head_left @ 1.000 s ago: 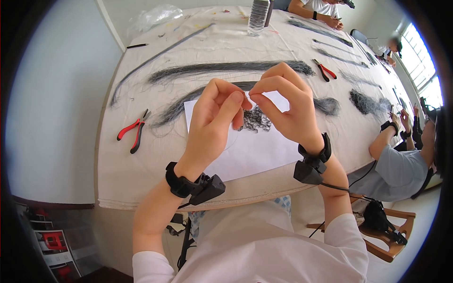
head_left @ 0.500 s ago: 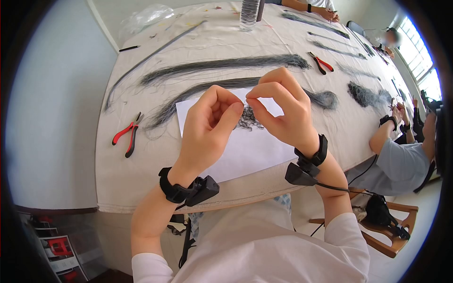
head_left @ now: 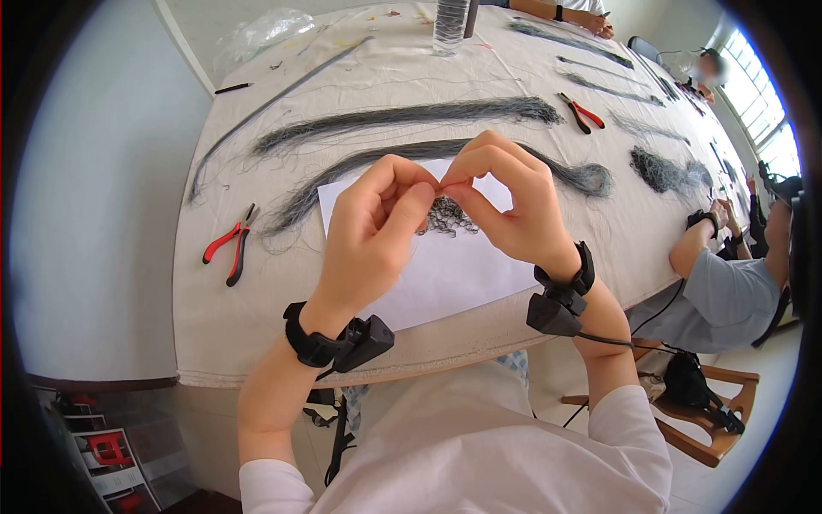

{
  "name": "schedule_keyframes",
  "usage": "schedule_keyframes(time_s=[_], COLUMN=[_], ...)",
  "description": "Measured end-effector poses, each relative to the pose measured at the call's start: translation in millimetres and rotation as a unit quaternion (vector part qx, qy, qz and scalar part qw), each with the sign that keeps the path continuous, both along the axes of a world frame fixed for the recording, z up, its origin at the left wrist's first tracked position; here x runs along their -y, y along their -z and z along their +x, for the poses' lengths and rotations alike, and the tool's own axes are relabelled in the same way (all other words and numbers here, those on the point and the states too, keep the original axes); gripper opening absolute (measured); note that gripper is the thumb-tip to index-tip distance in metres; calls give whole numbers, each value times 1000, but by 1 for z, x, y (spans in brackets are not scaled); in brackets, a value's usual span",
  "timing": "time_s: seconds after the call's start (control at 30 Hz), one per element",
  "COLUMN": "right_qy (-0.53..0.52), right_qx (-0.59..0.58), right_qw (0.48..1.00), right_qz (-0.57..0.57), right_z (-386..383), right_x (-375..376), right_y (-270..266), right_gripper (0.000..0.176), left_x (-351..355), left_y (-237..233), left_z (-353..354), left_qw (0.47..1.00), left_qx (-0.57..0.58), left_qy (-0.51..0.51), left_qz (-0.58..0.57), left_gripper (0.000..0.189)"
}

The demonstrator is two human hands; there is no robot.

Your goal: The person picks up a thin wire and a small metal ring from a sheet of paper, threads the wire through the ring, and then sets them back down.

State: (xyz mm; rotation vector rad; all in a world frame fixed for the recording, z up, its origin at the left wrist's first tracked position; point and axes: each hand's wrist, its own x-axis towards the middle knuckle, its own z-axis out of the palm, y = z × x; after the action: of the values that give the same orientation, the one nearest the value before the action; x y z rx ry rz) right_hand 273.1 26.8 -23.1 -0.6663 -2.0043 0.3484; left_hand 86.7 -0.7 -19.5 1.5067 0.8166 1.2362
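The left hand [head_left: 368, 236] and right hand [head_left: 514, 206] are raised over the near edge of the desk [head_left: 248, 325]. Each is pinched shut, tips touching, and anything between them is hidden. Just beneath, a pile of dark curls [head_left: 447, 219] is spread left to right on a sheet of paper [head_left: 454, 278]. Long strand bundles [head_left: 402, 114] are laid crosswise beyond it, and red pliers [head_left: 226, 248] are set near the left edge.

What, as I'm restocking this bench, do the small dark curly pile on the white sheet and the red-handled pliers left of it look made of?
Small dark curly pile: tight springy-looking loops, perhaps fine wire or stiff fibre; too small to settle. Red-handled pliers: dark, dull metal-looking head; smooth red handle sleeves, probably plastic or rubber.
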Motion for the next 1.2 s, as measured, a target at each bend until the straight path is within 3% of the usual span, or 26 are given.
schedule_keyframes(time_s=[0.07, 0.2, 0.37, 0.63, 0.73, 0.8, 0.93, 1.0, 1.1, 1.2], right_qy=[-1, 5, 7, 30, 0, -82, -124, -170, -163, -165], right_qx=[-7, -15, -9, -25, -19, -85, -109, -11, 67, 34], right_qw=[1000, 1000, 999, 998, 1000, 990, 973, 965, 949, 948], right_qz=[2, 19, 38, 51, 11, -82, -160, -202, -262, -269], right_z=[-1, -1, 1, 8, 15, 18, -5, -16, -16, -7], right_x=[0, -1, -2, -6, -10, -16, -5, 4, 10, 3], right_y=[0, 1, 3, -3, 3, 8, 8, 16, 11, 6], right_gripper=[15, 15, 15, 14, 13, 20, 29, 34, 26, 15], left_x=[-1, -3, -5, -5, -4, -2, 1, 3, 4, 3], left_y=[-6, -4, 5, 3, 1, -2, -8, -10, -15, -18], left_z=[-1, -3, -2, -3, -5, -6, -6, -6, -11, -16], left_qw=[998, 998, 1000, 999, 999, 998, 999, 999, 999, 998], left_qx=[39, 36, -7, -22, -30, -33, -10, -4, 5, -10], left_qy=[23, 29, -1, -27, -35, -40, -36, -30, -20, -47], left_qz=[-53, -52, 22, 18, 25, 32, 29, 29, 27, 37], left_gripper=[6, 7, 5, 7, 9, 9, 11, 11, 12, 12])
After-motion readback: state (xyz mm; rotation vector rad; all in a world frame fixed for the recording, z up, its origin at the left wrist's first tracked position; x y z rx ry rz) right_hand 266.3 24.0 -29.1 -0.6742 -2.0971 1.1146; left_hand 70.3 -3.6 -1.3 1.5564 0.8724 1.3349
